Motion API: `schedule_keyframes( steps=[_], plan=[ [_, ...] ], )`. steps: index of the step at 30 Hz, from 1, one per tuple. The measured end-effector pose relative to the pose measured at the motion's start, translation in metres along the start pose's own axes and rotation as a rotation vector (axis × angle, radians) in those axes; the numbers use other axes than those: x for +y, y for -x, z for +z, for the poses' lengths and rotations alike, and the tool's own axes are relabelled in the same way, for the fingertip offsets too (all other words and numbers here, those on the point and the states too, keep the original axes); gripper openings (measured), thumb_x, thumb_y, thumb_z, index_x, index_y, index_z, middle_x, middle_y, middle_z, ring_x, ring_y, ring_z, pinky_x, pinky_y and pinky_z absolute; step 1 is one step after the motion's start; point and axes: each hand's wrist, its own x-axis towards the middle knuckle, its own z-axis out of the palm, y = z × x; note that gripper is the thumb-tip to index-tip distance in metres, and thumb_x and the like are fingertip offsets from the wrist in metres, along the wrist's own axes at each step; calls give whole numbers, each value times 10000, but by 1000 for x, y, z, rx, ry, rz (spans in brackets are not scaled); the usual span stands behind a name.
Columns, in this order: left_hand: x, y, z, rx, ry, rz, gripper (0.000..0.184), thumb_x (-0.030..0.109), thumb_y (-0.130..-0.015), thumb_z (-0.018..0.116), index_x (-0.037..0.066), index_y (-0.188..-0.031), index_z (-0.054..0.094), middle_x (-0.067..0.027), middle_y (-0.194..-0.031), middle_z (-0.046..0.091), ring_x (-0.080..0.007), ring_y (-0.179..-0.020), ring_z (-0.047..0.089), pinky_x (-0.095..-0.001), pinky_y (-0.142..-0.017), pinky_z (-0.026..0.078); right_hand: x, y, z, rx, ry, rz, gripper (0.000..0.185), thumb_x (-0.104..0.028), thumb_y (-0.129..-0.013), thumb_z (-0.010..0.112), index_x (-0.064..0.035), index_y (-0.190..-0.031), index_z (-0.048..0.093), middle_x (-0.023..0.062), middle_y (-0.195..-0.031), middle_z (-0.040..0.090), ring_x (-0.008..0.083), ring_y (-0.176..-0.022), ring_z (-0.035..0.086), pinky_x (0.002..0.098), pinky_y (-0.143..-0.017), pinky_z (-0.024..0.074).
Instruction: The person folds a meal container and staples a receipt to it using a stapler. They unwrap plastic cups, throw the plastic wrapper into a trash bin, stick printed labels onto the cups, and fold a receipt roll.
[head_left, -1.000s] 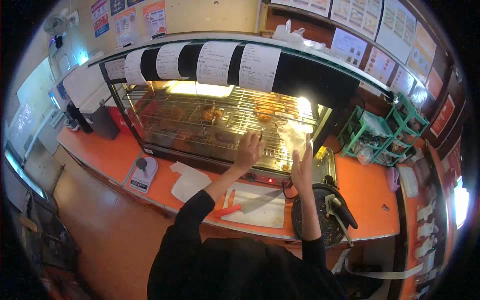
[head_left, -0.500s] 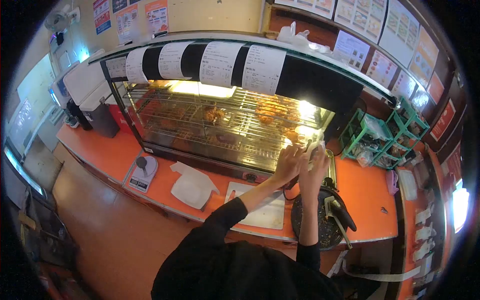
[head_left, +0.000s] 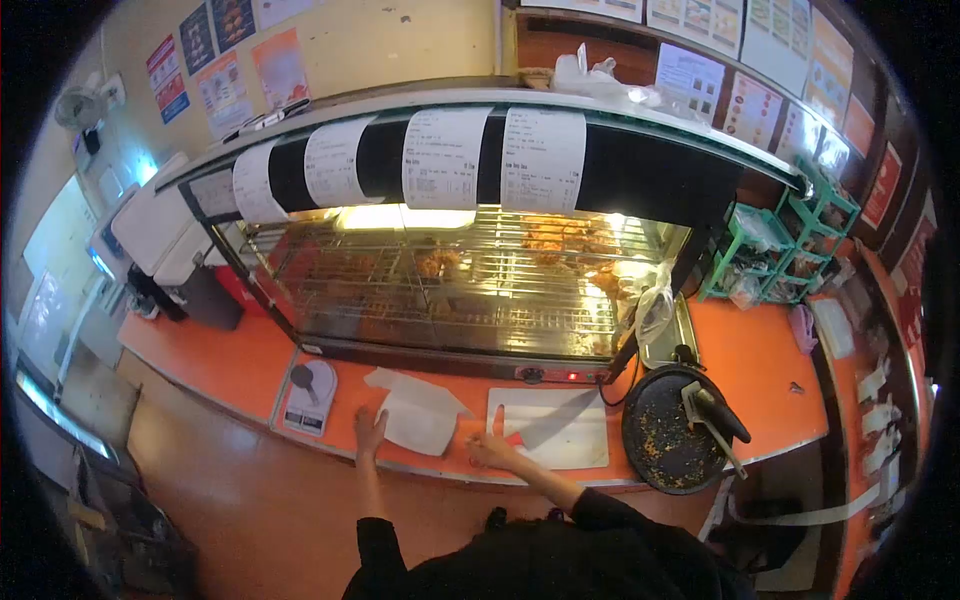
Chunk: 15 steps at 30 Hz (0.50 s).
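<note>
A sheet of white paper, with a folded upper edge, lies on the orange counter between my hands. At its left edge, my left hand is open, fingers stretched toward the paper. Beyond its lower right corner, my right hand is closed, fingers curled; whether anything is in them is hidden. Just beside the right hand is the red handle of a knife, whose blade slants across a white cutting board. Left of the paper stands a kitchen scale with a dark round object on top.
A glass food warmer with fried food on racks stands behind, receipts along its top. A plastic bag hangs at its right corner. A black pan with tongs overhangs the front edge. Green baskets stand at right.
Both hands have left the plastic bag at the warmer's right corner and come down leftward to the paper. The knife on the board now shows. The view has shifted.
</note>
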Motion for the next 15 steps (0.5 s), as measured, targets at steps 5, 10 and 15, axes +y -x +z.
schedule_keyframes(
  steps=[5, 10, 15],
  plan=[
    [25, -24, 3, -237, 56, 118, 541, 438, -887, 591, 46, -1256, 533, -179, -1265, 568, -299, -1167, 552, -369, -944, 450, -54, -43, 26, 325, -16, 130, 518, -330, -962, 421, 73, -1287, 410, 327, -968, 612, 404, -812, 649, 489, -704, 506],
    [39, -2, 0, -219, -127, -70, 449, 384, -962, 476, 1, -1170, 582, -211, -1168, 611, -350, -1122, 567, -399, -937, 444, -27, -56, 41, 246, 5, 69, 474, -138, -876, 474, 216, -1186, 422, 279, -877, 613, 421, -793, 594, 508, -804, 449],
    [27, 34, 4, 28, 61, 90, 524, 430, -994, 365, -28, -1130, 581, -210, -1042, 641, -349, -1003, 602, -422, -871, 450, -15, -21, 14, 781, 266, -307, 411, -121, -885, 466, 159, -1185, 436, 266, -761, 619, 447, -687, 594, 521, -648, 472]
  ],
)
